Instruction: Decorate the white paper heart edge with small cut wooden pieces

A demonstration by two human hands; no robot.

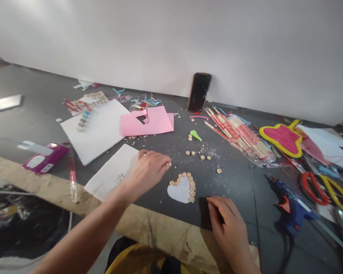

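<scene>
The left hand point(145, 176) is pinched narrow, its fingertips point(164, 163) gripping what looks like a small pale wooden floret point(169, 164). The half-curled, empty right hand point(226, 224) rests on the dark tabletop point(234, 182), just beside a white paper heart rimmed with matching florets point(180, 190) (it lies between both hands).

A white wall point(171, 38) is met by a dark grey worktop point(37, 83), which is edged with pale plywood point(160, 228) and evenly lit.
</scene>
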